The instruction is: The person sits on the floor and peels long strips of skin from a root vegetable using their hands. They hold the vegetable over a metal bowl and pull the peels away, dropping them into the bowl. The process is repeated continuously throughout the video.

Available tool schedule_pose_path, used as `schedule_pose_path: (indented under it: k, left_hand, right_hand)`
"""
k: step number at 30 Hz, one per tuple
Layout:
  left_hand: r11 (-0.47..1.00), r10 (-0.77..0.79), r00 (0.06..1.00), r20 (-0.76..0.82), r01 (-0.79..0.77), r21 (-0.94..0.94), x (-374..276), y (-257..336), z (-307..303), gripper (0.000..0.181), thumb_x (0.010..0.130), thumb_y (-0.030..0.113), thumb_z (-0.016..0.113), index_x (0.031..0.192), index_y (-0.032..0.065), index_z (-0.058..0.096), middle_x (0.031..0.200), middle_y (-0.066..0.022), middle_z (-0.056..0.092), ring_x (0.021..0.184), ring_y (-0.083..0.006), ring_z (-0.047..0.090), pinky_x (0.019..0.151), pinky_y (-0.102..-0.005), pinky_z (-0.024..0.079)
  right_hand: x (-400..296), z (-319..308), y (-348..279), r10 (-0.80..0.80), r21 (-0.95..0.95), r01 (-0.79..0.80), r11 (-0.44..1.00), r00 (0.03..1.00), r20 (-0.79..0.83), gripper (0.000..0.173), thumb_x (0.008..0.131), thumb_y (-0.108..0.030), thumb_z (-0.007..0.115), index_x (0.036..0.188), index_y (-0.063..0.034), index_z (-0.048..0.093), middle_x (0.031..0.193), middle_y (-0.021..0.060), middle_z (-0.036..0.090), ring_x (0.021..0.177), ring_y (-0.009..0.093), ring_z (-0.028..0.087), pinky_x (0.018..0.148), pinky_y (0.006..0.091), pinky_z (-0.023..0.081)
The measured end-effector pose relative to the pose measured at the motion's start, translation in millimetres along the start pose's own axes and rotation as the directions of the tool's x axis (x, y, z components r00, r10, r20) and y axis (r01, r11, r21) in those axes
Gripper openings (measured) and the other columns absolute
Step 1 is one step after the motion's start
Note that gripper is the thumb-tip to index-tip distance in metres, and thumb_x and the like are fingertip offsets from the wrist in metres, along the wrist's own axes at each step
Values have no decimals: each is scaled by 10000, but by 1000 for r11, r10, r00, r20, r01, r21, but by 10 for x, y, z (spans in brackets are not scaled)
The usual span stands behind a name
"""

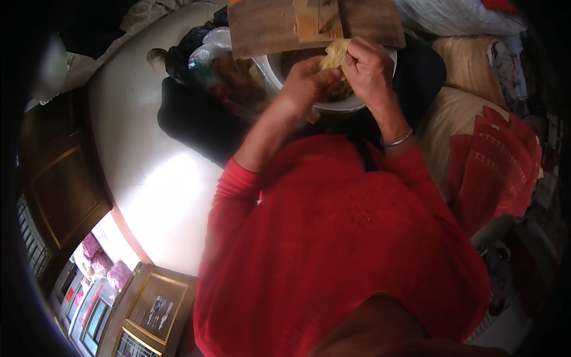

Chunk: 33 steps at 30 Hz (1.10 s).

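Between my two hands is a crumpled, pale yellow, thin sheet [335,52]; its material is not clear. My right hand [371,67], with a metal bangle [398,139] at the wrist, grips its upper right side. The fingers of my left hand [308,82] pinch its lower left end. Both hands are above a white round basin [343,107] on my lap. Brownish pieces [341,90] lie in the basin, partly hidden by the hands. A wooden board [263,29] spans its far side, with a lighter wood block [317,20] on top.
Left of the basin, a clear plastic bag [214,49] holds brown contents, with black plastic [189,53] behind it. Red cloth [495,165] drapes a pale sack [450,107] at right. A white woven sack [459,18] is at upper right. Wooden doors [62,192] border the tiled floor [129,116].
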<state>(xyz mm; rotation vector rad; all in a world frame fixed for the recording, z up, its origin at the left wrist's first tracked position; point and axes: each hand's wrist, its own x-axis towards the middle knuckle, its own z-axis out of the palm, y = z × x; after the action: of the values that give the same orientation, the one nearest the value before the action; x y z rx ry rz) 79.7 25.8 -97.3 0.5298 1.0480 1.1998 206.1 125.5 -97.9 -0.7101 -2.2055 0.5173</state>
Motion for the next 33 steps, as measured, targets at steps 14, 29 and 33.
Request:
schedule_pose_path:
  k: [14, 29, 33]
  left_hand:
    - [106, 798, 583, 150, -380, 919, 94, -511, -56, 281, 775, 47, 622, 1050, 11, 578, 1011, -150, 623, 905, -322, 597, 793, -366, 479]
    - [469, 438, 896, -73, -158, 869, 107, -110, 82, 290, 903, 225, 515, 1055, -17, 561, 873, -207, 639, 821, -299, 643, 716, -355, 492]
    - [847, 280, 929, -242, -120, 517, 162, -234, 26, 229, 899, 185, 464, 979, 1, 575, 786, -98, 613, 730, -189, 586, 647, -314, 472]
  right_hand:
    - [-559, 224, 123, 375, 677, -733, -63, 612, 697, 300, 917, -265, 569, 1034, 6, 623, 972, 20, 630, 871, 99, 561, 780, 254, 454]
    - [-340, 161, 33, 39, 234, -49, 971, 998, 46, 116, 758, 64, 535, 833, 44, 621, 1060, 135, 591, 934, 302, 561, 831, 344, 454]
    - [-344, 158, -69, 47, 239, -35, 970, 998, -46, 80, 754, 52, 566, 804, 24, 622, 1058, 127, 589, 918, 280, 564, 806, 343, 458]
